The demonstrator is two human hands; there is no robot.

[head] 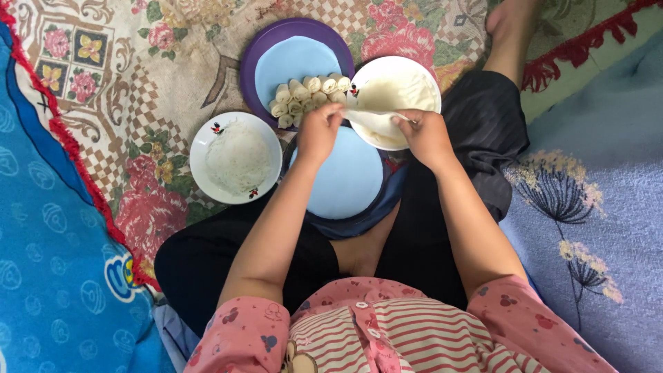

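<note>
Nearest to the camera is the person's pink patterned shirt (387, 335) with red and white stripes on the front, and both bare forearms reach forward from it. Below the hands, a dark blue plate with a light blue round mat (344, 174) rests on the lap. Both hands hold one thin white wrapper sheet (373, 123) by its upper edge, above the far rim of this plate. Left hand (319, 131) pinches the left corner with closed fingers, and right hand (423, 135) pinches the right side in the same way. Just behind the sheet stands a white bowl (395, 88) with more wrappers. Beside it, a purple plate (298, 56) carries a row of finished rolls (307, 97). On the left, a white bowl of thin noodles (236, 157) sits on the flowered carpet (131, 90).
</note>
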